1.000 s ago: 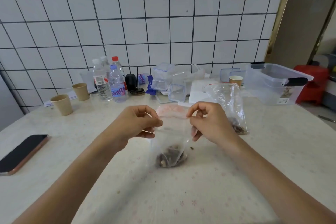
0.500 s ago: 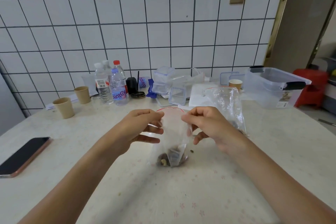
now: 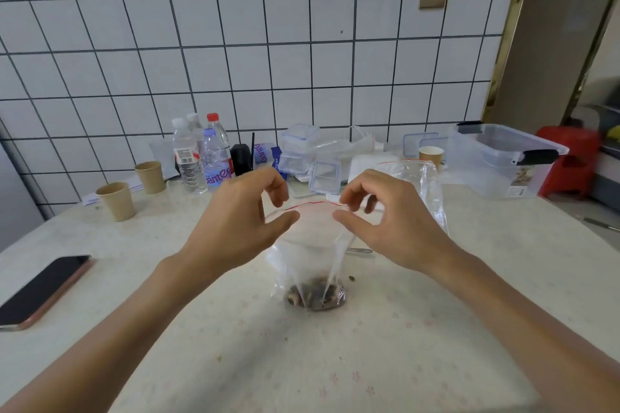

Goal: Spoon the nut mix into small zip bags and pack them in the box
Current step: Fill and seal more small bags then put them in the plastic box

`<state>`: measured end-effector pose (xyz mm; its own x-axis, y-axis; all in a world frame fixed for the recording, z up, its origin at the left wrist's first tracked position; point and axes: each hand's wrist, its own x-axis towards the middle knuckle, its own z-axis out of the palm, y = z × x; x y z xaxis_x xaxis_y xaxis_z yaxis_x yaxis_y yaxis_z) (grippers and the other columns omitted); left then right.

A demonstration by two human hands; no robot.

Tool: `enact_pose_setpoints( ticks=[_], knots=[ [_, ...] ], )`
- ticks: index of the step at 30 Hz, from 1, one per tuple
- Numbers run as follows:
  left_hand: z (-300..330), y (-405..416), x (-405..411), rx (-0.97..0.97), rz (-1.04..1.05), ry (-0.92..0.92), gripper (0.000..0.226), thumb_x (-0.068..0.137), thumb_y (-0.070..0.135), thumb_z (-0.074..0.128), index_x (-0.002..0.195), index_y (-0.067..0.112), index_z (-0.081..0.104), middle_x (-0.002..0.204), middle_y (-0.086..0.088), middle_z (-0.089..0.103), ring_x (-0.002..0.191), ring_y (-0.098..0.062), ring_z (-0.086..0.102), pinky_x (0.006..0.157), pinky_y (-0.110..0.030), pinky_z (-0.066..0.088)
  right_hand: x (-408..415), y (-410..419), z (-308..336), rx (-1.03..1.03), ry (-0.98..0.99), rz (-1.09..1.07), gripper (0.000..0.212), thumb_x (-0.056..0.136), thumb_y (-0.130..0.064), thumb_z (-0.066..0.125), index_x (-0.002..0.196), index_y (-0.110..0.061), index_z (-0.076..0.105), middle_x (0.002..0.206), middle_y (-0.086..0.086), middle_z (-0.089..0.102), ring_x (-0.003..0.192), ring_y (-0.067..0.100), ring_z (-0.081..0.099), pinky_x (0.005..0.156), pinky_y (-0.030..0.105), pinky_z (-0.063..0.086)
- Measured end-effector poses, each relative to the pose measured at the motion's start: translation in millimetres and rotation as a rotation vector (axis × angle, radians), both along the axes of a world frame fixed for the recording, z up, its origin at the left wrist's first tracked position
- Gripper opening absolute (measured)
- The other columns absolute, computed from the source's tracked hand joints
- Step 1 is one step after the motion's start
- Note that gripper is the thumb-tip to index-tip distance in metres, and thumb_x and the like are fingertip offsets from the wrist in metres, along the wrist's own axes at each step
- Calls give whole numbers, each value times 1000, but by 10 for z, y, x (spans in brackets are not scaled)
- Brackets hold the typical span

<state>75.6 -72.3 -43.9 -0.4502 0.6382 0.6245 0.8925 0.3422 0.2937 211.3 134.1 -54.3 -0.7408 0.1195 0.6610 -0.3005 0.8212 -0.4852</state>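
- Head view: a small zip bag (image 3: 312, 255) stands upright on the table (image 3: 335, 362), between the two hands. Its bottom rests on the table and holds a small heap of nut mix (image 3: 315, 295).
- The mouth of the bag, with a red strip along the edge, is at the height of the fingertips and looks open in a wide curve.
- The left hand (image 3: 235, 228) is at the left side of the mouth. Its thumb and fingers are apart, in a loose curved shape; the thumb tip is at the bag's edge, but I cannot tell if it really grips the plastic.
- The right hand (image 3: 385, 228) is at the right side of the mouth, also half open, with the thumb tip against the bag's edge and the other fingers bent above the red strip.
- A second zip bag (image 3: 422, 191) stands just behind the right hand.
- The clear plastic box (image 3: 503, 161) is far right on the table, well apart from the hands.
- A phone (image 3: 43, 288) lies at the left edge.
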Motion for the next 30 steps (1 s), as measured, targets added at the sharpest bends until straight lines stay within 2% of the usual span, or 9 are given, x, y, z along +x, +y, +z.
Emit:
enact_pose_setpoints(
  ticks=[4,6,8,11,14,17,22,25,30],
  knots=[
    [-2,-153,43,-218,-221,185,30,92,63,61,110,38,63,102,29,61,66,5,58,62,-17,47,175,-27,-17,365,-30,99,28,85,-29,83,106,-16,69,102,-8,68,97,6,56,92,17,40],
    [-13,-160,2,-381,-194,280,37,92,69,57,119,43,62,110,26,64,70,20,51,60,-12,38,139,-19,-22,585,-105,90,40,85,-31,82,119,-16,68,114,-4,70,108,12,55,103,19,32],
    [-34,-127,-68,-496,-121,356,41,91,70,57,125,46,58,116,25,65,65,10,49,59,-10,27,46,-31,-33,761,-215,44,49,93,-34,71,137,-20,56,130,-5,65,121,15,54,118,24,21],
    [-38,-60,-211,-558,-59,403,41,93,69,55,127,46,56,119,23,66,81,-1,59,68,-19,45,-76,-1,-4,881,-278,-13,39,102,-29,56,140,-24,49,129,-9,62,124,13,54,121,29,15],
    [25,-36,-349,-580,-48,428,38,93,69,55,118,41,63,112,20,68,91,-7,67,77,-31,58,-153,27,128,859,-275,31,18,99,-28,59,116,-22,63,110,-9,68,106,17,60,112,33,32],
    [131,-28,-455,-569,-26,461,42,90,74,53,105,38,69,101,21,68,78,0,62,69,-26,55,-163,29,290,776,-379,62,14,94,-44,62,96,-30,58,95,-14,63,93,14,52,102,36,43],
    [327,17,-495,-593,-137,177,51,80,86,49,90,40,66,90,22,64,72,4,62,67,-24,54,-219,27,514,689,-369,103,25,88,-39,75,75,-28,56,80,-11,56,79,11,50,92,27,37],
    [413,-20,-457,-506,-255,-17,38,80,71,66,87,33,69,87,21,67,77,1,68,63,-19,55,-233,84,567,648,-404,64,28,88,-45,75,73,-27,60,79,-9,59,85,15,56,90,25,35],
    [395,-86,-410,-461,-367,-154,19,86,41,81,89,27,68,88,16,70,80,-11,71,69,-31,60,-212,205,572,585,-445,28,30,84,-53,77,76,-27,65,84,-14,57,88,2,51,87,22,36]
  ],
)
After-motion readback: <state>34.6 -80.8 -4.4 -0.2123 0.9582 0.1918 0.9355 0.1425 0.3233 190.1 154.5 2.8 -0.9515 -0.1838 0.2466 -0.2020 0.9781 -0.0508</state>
